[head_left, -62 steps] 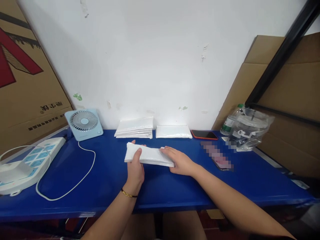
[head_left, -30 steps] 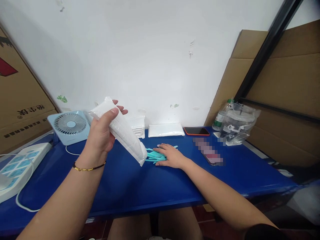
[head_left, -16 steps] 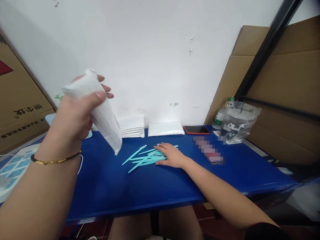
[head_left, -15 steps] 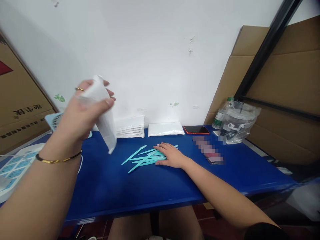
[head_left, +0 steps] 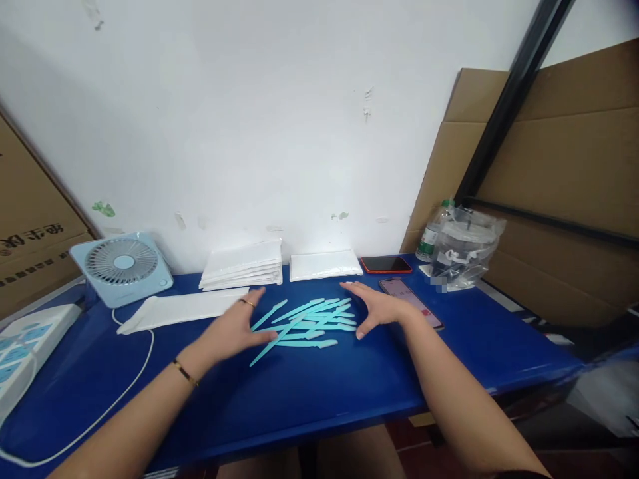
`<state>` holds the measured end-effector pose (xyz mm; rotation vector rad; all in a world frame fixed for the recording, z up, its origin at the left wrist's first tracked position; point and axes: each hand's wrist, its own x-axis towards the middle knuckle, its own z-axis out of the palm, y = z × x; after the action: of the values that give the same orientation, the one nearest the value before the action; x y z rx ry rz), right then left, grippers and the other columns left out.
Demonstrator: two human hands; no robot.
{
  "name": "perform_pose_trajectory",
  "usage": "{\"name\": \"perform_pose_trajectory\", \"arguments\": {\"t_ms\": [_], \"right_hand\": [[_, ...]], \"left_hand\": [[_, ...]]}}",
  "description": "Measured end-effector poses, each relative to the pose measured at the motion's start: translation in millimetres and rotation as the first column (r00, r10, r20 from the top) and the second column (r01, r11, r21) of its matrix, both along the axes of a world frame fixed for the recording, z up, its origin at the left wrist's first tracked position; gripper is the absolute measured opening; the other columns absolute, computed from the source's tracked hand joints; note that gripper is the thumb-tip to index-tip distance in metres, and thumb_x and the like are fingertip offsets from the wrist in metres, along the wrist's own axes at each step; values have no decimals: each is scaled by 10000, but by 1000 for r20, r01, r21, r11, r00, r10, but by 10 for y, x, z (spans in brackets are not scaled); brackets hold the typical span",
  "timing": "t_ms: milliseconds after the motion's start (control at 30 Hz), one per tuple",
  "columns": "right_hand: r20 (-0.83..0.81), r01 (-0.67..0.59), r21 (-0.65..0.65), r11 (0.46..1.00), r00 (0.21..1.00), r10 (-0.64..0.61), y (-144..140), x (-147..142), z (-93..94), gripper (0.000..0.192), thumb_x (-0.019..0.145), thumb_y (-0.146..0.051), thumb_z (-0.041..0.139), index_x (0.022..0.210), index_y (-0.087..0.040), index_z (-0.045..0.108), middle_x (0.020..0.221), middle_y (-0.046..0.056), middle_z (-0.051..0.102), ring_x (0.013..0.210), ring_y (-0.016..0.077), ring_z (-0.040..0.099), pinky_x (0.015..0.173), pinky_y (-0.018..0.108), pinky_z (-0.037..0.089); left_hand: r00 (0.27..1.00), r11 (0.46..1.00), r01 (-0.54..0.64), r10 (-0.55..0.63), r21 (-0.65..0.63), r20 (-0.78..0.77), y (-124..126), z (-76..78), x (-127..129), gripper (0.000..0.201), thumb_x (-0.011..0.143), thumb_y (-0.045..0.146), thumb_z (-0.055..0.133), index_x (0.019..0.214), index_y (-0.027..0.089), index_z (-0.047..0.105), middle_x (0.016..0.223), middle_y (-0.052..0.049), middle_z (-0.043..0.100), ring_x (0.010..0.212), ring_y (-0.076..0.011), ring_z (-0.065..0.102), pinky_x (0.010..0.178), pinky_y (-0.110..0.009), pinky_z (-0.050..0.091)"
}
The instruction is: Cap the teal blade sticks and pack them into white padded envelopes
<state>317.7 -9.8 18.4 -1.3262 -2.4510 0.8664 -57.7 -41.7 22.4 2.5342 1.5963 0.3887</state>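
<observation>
I see both forearms bare, no sleeves on either; left hand (head_left: 234, 327) has a thin gold ring on one finger and a slim gold bracelet (head_left: 184, 373) at the wrist; right hand (head_left: 375, 309) plain, nothing worn

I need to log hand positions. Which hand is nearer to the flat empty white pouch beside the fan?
Left. The left hand lies just right of the white pouch; the right hand is beyond the teal sticks, farther away.
</observation>
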Motion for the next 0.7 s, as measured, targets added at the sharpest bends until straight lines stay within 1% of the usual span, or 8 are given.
{"name": "perform_pose_trajectory", "arguments": {"t_ms": [33, 100, 167, 233, 367, 533, 600, 700], "right_hand": [[39, 26, -10, 1000, 999, -26, 9, 19, -28, 1215, 417, -534, 807, 1437, -285, 195, 1483, 118, 182, 1347, 383, 139, 1056, 517, 237], [56, 81, -20, 997, 995, -79, 22, -5, -82, 1192, 415, -535, 806, 1428, -258, 241, 1433, 143, 247, 1268, 377, 309, 991, 483, 350], [22, 92, -41, 995, 996, -91, 30, -87, -119, 1121, 443, -524, 800, 1403, -219, 308, 1328, 151, 358, 1079, 304, 503, 864, 404, 464], [-30, 63, -58, 996, 997, -65, 32, -195, -134, 1017, 460, -498, 802, 1342, -183, 405, 1199, 129, 449, 880, 218, 579, 745, 338, 506], [-140, -23, -71, 997, 990, 13, -14, -393, -99, 797, 489, -440, 805, 1189, -165, 541, 1000, 66, 538, 753, 160, 589, 667, 282, 505], [-185, -99, -88, 991, 979, 82, -93, -423, -24, 712, 556, -419, 779, 1183, -181, 538, 855, 28, 591, 705, 154, 595, 607, 251, 480], [-183, -50, 7, 999, 982, 51, -55, -377, -11, 546, 649, -420, 718, 1126, -192, 581, 874, 36, 605, 710, 150, 586, 622, 253, 467], [-126, 51, 199, 979, 992, -26, 109, -346, -4, 238, 777, -338, 595, 949, -185, 660, 911, 53, 612, 777, 157, 573, 704, 269, 444]], "left_hand": [[999, 997, 34, -35, -70, -7, -83, -61, 96, 979, 675, 681, 536, 1437, 192, 162, 1477, -112, 257, 1322, -282, 300, 1059, -377, 302], [1000, 990, 3, -3, -143, 0, -195, -164, 267, 1043, 644, 709, 547, 1444, 177, 141, 1485, -127, 229, 1346, -310, 236, 1074, -409, 270], [999, 984, -13, 21, -179, 41, -224, -233, 391, 1036, 666, 704, 533, 1448, 166, 118, 1489, -137, 213, 1358, -318, 195, 1079, -428, 252], [994, 978, 36, -13, -204, 112, -193, -270, 476, 985, 708, 671, 520, 1451, 181, 99, 1489, -126, 217, 1352, -305, 221, 1071, -417, 270], [961, 955, 184, -124, -234, 248, -116, -284, 647, 868, 757, 565, 546, 1447, 235, 133, 1463, -92, 294, 1300, -268, 335, 1043, -374, 325], [933, 924, 285, -206, -254, 295, -133, -238, 862, 883, 704, 553, 617, 1429, 244, 218, 1452, -77, 312, 1293, -276, 336, 1059, -376, 304], [926, 924, 297, -216, -243, 310, -115, -197, 886, 864, 707, 568, 605, 1420, 242, 243, 1439, -78, 335, 1279, -273, 353, 1046, -372, 318], [935, 956, 221, -152, -191, 320, 7, -143, 854, 565, 822, 516, 463, 1305, 223, 442, 1304, -84, 487, 1155, -239, 478, 958, -347, 392]]}}
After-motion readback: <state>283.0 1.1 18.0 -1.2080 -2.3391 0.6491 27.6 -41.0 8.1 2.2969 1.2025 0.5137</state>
